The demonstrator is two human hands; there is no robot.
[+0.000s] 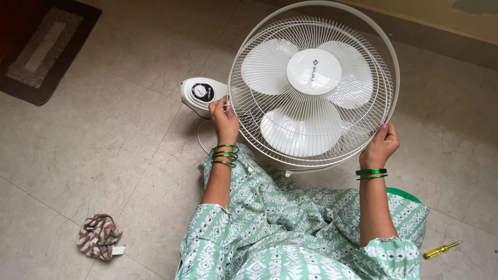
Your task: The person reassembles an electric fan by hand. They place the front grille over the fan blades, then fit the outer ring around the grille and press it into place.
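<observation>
From the head view, you sit on the pale tiled floor [104, 155] in a green and white patterned garment [290, 228], with a white fan [314, 88] lying on the floor just ahead of your lap. Its round wire guard [249, 111] faces up at you, and three white blades [290, 132] and a round centre cap [314, 71] show through the wires.

Your left hand [224, 120] is closed on the left edge of the guard, fingers curled around the wires. Green bangles [225, 154] ring that wrist. Your right hand [381, 145] grips the lower right rim of the guard, fingers wrapped over the outer ring, with green bangles [371, 173] on that wrist too. Both hands hold the fan's guard between them, on opposite sides.

Just beside your left hand, touching the guard's left side, sits the fan's white base [203, 94] with a dark round dial on top. A thin white cord [199, 139] curves out beneath it.

Toward the floor's lower left corner lies a crumpled brown and white cloth [97, 237], well apart from you. Near the lower right edge, beside your right elbow, lies a yellow-handled screwdriver [441, 250]. A dark mat [44, 46] with a grey middle covers the upper left corner.
</observation>
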